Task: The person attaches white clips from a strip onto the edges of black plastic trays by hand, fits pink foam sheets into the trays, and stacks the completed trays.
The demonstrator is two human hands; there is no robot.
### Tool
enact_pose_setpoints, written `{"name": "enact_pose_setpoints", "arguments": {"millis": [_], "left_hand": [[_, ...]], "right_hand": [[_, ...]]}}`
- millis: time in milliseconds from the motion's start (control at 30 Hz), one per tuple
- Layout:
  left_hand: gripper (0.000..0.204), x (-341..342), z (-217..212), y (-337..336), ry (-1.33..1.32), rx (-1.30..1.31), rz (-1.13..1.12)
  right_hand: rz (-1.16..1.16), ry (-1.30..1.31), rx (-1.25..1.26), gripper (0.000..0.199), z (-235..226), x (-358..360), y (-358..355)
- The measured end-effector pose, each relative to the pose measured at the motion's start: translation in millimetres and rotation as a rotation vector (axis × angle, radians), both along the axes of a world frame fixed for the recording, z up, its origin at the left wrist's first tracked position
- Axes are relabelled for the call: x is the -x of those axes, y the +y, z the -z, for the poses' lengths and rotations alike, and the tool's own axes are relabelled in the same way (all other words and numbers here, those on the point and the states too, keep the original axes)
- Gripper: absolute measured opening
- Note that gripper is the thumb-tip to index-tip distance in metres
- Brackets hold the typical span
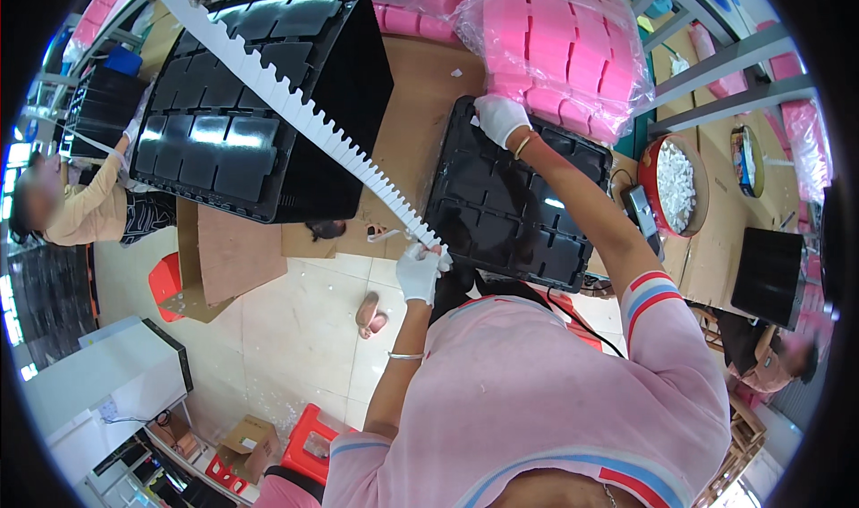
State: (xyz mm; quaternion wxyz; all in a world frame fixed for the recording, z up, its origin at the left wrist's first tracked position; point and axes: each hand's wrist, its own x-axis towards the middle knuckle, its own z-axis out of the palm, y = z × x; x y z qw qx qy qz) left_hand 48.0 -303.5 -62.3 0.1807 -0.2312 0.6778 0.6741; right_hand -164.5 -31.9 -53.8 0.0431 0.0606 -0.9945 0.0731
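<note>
A long white strip (309, 121) with comb-like teeth along one edge runs diagonally from the upper left. My left hand (420, 273), in a white glove, is closed round its lower end. The strip passes in front of a large black tray stack or crate (215, 141) with rows of compartments. Before me lies a black compartment tray (510, 213). At its far left corner rests my right hand (501, 119), also gloved, with its fingers bent together. A small white bit shows by those fingertips; what they hold is unclear.
Pink foam blocks (559, 38) in clear plastic stand beyond the tray. A red round container (676, 186) of white pieces is at right, near grey metal bars (725, 65). A cardboard box (237, 253) sits at left. Other people (85, 208) work on both sides.
</note>
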Motion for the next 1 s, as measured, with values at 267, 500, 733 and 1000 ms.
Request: {"name": "enact_pose_setpoints", "arguments": {"millis": [267,500,733,1000], "left_hand": [[0.002,3,-1,1,0.033,-0.087,-0.038],[0.008,3,-7,2,0.005,-0.039,0.056],[0.015,-9,9,-4,0.035,-0.089,-0.06],[0.013,-7,5,-3,0.014,-0.055,0.029]], "right_hand": [[-0.081,-0.013,-0.109,0.013,12,6,-9],[-0.149,0.065,-0.103,0.009,16,-9,0],[-0.211,-0.091,0.57,0.004,-27,-140,-64],[-0.03,0.051,0.363,0.008,-14,-59,-1]]}}
